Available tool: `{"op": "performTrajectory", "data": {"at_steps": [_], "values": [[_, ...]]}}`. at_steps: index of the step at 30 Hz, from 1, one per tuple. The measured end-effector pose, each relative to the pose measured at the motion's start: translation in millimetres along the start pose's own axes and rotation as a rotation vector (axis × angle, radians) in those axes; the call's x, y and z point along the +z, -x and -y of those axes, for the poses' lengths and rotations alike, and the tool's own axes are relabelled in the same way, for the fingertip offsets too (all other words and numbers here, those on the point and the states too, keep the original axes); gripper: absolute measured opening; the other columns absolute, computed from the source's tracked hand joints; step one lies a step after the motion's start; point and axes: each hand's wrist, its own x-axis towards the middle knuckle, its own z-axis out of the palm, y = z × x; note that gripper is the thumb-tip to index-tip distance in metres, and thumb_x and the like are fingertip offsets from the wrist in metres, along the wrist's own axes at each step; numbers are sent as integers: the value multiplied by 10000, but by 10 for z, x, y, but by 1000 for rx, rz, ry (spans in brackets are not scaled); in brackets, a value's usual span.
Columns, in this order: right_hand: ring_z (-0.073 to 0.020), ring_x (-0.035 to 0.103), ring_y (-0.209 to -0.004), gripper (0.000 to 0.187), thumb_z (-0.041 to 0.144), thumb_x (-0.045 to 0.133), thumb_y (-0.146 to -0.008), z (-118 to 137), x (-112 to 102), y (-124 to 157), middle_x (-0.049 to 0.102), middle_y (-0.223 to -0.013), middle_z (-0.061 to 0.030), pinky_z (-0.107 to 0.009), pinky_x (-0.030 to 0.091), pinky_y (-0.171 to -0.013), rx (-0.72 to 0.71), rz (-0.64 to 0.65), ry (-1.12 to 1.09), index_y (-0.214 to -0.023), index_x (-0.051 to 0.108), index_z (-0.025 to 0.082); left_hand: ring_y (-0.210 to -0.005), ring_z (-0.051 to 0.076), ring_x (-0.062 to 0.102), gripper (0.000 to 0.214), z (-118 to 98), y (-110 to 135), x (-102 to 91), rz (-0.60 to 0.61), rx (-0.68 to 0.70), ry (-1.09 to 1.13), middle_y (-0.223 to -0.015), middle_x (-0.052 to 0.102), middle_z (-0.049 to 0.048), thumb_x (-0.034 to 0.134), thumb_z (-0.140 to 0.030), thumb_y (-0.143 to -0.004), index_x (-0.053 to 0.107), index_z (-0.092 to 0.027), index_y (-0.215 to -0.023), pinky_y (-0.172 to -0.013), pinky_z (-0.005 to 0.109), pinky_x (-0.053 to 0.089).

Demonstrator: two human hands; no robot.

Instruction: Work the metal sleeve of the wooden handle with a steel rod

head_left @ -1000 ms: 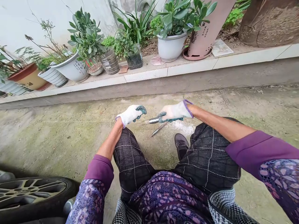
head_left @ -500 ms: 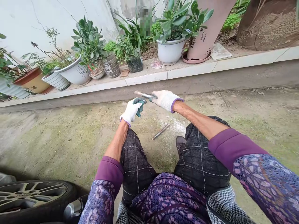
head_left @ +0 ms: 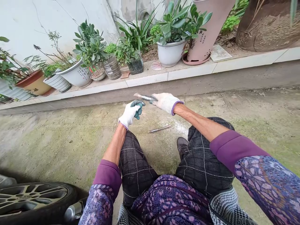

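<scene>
Plainly, my two gloved hands were apart. My right hand point(head_left: 163, 102) was wrapped around one end of a silvery rod point(head_left: 144, 97), holding it off the ground point(head_left: 98, 140), and the brownish free end pointed left, just beside my left hand point(head_left: 131, 112) without seeming to touch it. My left fingers were curled inward; I couldn't tell whether they held anything. I judged the rod stiff, light enough for one hand and not likely to break, with its rough, shiny stretch offering better purchase than the tip, so gripping it toward my right palm made sense. Another thin stick point(head_left: 159, 128) lay on the ground, near some white powder point(head_left: 180, 128) and my shoe point(head_left: 182, 147).
</scene>
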Motion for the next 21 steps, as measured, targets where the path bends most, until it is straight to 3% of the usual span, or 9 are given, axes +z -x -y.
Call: {"op": "performTrajectory", "data": {"at_steps": [8,15,21], "values": [[-233,658,-857,423,502,440,-943,-16,-27,38,735,-1064,-110,-302,412,-673,22,8,-47,-1194,637,224,-364,61,429,270,0,12,-1,41,-32,-55,-568,592,-22,625,-258,-783,702,-119,-1001,-354,184,398],[-230,646,-820,374,483,479,-920,-36,26,0,726,-993,-103,-297,416,-647,-19,-13,-84,-1104,661,214,-407,69,456,236,29,12,-9,57,-52,-67,-572,587,-15,620,-200,-754,705,-119,-959,-362,176,410],[-96,428,-446,239,416,526,-899,16,8,97,531,-636,14,-221,355,-395,61,150,-692,-938,613,197,-397,76,454,216,53,-33,-28,94,-81,-62,-555,573,-14,608,-201,-760,699,-118,-937,-360,188,426]]}}
